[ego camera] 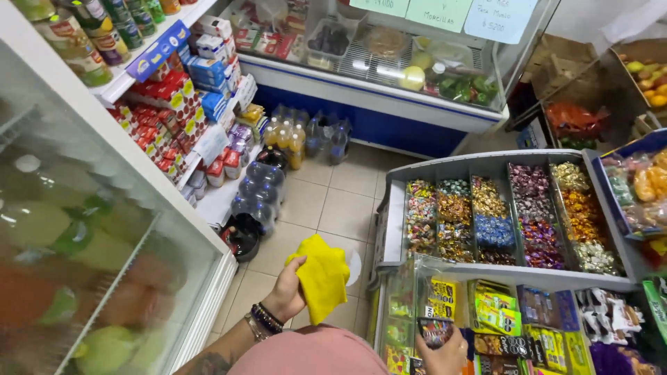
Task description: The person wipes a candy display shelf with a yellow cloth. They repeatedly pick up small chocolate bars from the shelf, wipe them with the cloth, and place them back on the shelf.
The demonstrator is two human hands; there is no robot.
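Setting: small shop, beige tile floor (347, 208), seen from above.

Near: left hand (286, 293), beaded bracelets at wrist, is clamped on a yellow cloth (322, 278); cloth hangs crumpled over the floor, approx. level w/ the rack's left end. Right hand (445, 354) sits at bottom edge, fingers closed on a dark snack pack (435, 330) at the front of the snack rack (500, 323). Rack holds yellow, green and brown packets in rows.

Left side: glass-door fridge (104, 264), green and orange items blurred behind the glass.

Mid: grey candy tray (486, 163) just behind the rack, split into lanes of wrapped sweets, mixed colours. A blue-edged bin (636, 184) of bagged goods adjoins it at right.

Floor obstructions: shrink-wrapped bottle packs (257, 187) stand against the left shelf (180, 104); a dark round object lies at their base, type not clear. More bottles (306, 135), yellow and dark, stand farther back.

Far: left shelf carries red and blue boxes, jars on top. Glass display counter (389, 76) w/ blue base spans the back, w/ trays and produce inside. Far right: crates of fruit (646, 73).
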